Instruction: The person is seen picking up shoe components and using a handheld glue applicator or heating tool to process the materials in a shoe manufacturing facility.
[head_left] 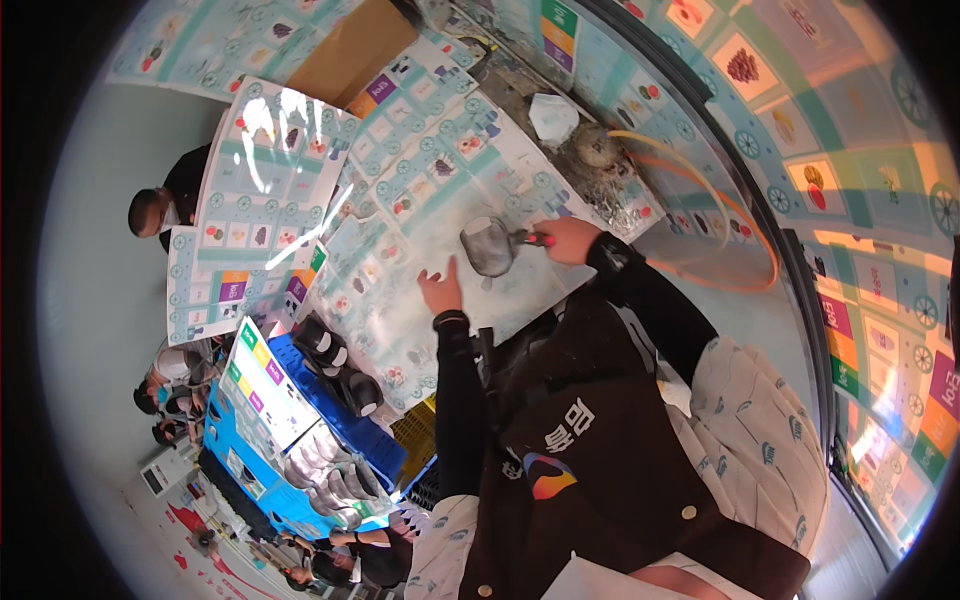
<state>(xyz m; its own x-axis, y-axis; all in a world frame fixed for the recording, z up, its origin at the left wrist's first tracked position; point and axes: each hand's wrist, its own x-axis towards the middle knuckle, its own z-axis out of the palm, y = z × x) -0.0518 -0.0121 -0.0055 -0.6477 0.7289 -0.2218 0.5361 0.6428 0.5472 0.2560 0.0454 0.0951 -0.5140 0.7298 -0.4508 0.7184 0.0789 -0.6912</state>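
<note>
From my distant place, I see the right hand (572, 242) closed around a red-and-black handle (532, 239). At its end, the grey rounded piece (488, 248) is over the patterned table (420, 225). Nearby, the left hand (440, 294) is half spread, index finger extended.

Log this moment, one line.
right hand: gripping grey tool | left hand: empty, partly open | printed sheets: beneath both hands

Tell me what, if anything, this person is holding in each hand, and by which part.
The right hand grips a grey scoop-like tool by its handle. The left hand holds nothing that I can see.
</note>
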